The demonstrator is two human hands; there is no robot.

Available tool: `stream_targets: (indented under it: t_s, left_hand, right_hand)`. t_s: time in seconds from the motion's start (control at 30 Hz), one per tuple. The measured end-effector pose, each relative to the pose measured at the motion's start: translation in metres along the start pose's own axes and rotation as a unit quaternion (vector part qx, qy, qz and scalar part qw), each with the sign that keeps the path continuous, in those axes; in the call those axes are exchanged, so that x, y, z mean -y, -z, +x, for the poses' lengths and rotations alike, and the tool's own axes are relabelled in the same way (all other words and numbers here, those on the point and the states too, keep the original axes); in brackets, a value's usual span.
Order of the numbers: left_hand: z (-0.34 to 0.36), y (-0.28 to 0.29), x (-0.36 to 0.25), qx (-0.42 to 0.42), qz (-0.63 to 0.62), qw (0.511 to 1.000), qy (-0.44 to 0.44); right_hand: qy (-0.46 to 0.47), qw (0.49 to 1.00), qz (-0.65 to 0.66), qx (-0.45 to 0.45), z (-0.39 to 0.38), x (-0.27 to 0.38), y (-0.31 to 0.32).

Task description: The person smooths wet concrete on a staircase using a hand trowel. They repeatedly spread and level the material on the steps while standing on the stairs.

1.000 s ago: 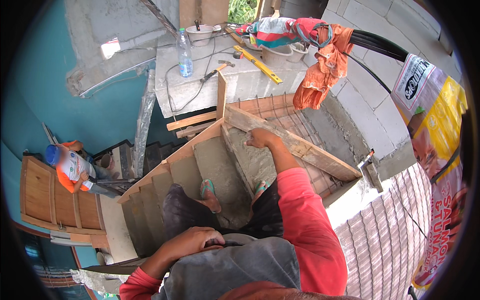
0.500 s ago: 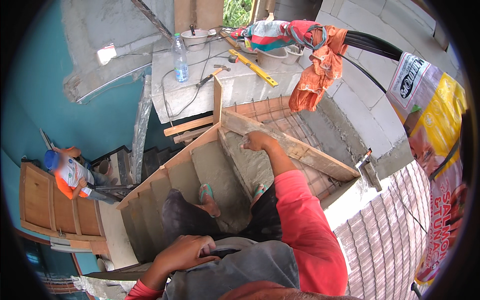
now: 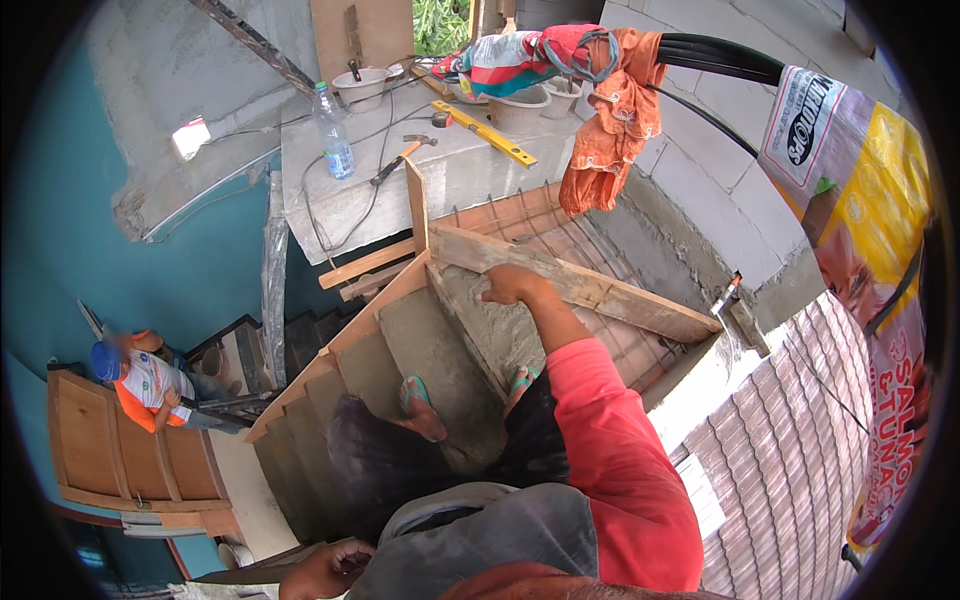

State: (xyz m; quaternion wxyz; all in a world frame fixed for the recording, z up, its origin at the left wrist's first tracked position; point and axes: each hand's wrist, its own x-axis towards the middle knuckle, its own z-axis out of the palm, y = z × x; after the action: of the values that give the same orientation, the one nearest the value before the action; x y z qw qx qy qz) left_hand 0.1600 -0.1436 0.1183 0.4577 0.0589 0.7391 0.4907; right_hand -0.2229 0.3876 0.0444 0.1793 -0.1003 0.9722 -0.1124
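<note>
My right hand (image 3: pixel 508 284) reaches forward over the upper concrete step (image 3: pixel 513 336), near the slanted wooden board (image 3: pixel 585 292). Its fingers are curled downward; whatever they hold, if anything, is hidden. The step's surface is grey and rough, with a thin wooden form strip (image 3: pixel 466 324) along its front edge. At the lower edge, beside my waist, my left hand (image 3: pixel 328 568) hangs with loosely closed fingers and nothing visible in them. My sandalled feet stand on the grey steps (image 3: pixel 421 335).
Steps descend left, where a person (image 3: pixel 152 375) in a blue cap stands. On the ledge (image 3: pixel 300 200) are a bottle (image 3: pixel 334 135), a hammer (image 3: pixel 402 160), a yellow level (image 3: pixel 490 133) and buckets (image 3: pixel 362 90). Steel bars (image 3: pixel 550 240) lie beyond the board; orange cloth (image 3: pixel 612 135) hangs above.
My left hand has dropped from the front of my waist toward the lower left. My right hand stays over the upper step. The whole view has shifted slightly.
</note>
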Motion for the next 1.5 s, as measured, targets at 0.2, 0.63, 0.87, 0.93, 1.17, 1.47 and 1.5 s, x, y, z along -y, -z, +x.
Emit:
stream_targets:
  t_s: [0.2, 0.63, 0.87, 0.93, 1.17, 1.47, 1.5]
  left_hand:
    - [0.002, -0.01, 0.023, 0.012, -0.095, 0.995, -0.034]
    - [0.012, 0.005, 0.009, 0.08, -0.037, 0.995, -0.035]
    - [0.042, 0.03, 0.044, -0.04, -0.272, 0.959, 0.07]
    - [0.066, 0.027, 0.099, -0.17, -0.147, 0.972, -0.068]
    - [0.142, -0.011, 0.1, -0.433, 0.22, 0.874, -0.034]
    - [0.172, -0.006, 0.128, -0.384, -0.124, 0.907, -0.117]
    - [0.173, -0.003, 0.14, -0.382, -0.156, 0.901, -0.134]
  right_hand:
    - [-0.002, 1.0, -0.017, 0.026, 0.011, 0.013, 0.001]
    - [0.013, 1.0, 0.025, 0.01, -0.013, 0.019, 0.019]
    - [-0.014, 0.999, 0.027, 0.01, -0.011, 0.002, 0.012]
    - [-0.009, 1.0, 0.028, 0.008, -0.014, 0.002, 0.012]
    - [-0.005, 1.0, -0.005, -0.015, -0.019, -0.025, -0.003]
    - [-0.029, 0.998, 0.048, 0.009, -0.039, -0.017, 0.017]
    - [-0.04, 0.997, 0.06, 0.01, -0.04, -0.013, 0.02]
